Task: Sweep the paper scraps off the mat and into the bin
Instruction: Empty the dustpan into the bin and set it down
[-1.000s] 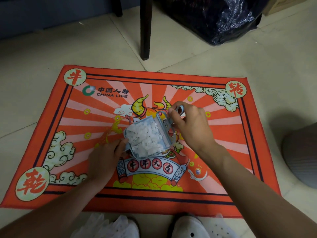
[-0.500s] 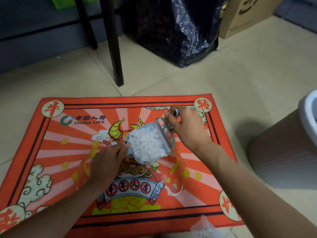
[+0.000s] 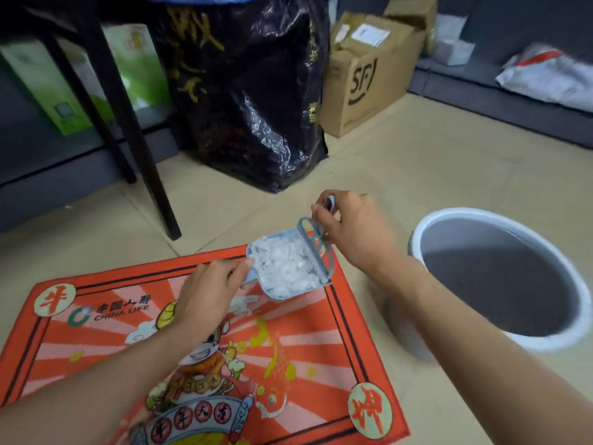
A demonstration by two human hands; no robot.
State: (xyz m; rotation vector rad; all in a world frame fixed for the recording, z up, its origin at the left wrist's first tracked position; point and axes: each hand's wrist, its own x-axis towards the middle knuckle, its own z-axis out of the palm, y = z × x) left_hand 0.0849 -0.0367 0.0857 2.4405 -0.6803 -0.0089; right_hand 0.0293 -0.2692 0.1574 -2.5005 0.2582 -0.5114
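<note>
A small light-blue dustpan point(image 3: 276, 292) heaped with white paper scraps point(image 3: 284, 264) hangs above the far right corner of the orange printed mat point(image 3: 96, 342). My left hand point(image 3: 208, 293) grips the dustpan's handle on its left side. My right hand point(image 3: 349, 229) pinches a small blue brush point(image 3: 316, 252) that lies across the dustpan's right edge, against the scraps. The round bin point(image 3: 430, 226), white-rimmed with a dark inside, stands open on the floor to the right of the mat, under my right forearm.
A dark table leg point(image 3: 128, 130) stands on the tiled floor behind the mat. Further back are a large black plastic bag point(image 3: 250, 101), a brown cardboard box point(image 3: 362, 81) and a green-and-white box point(image 3: 57, 78). Bare floor lies between the bag and the bin.
Both hands have lifted the filled dustpan and brush and carried them right, from over the mat's middle to its far right corner. The view swung right, and the bin's opening now shows.
</note>
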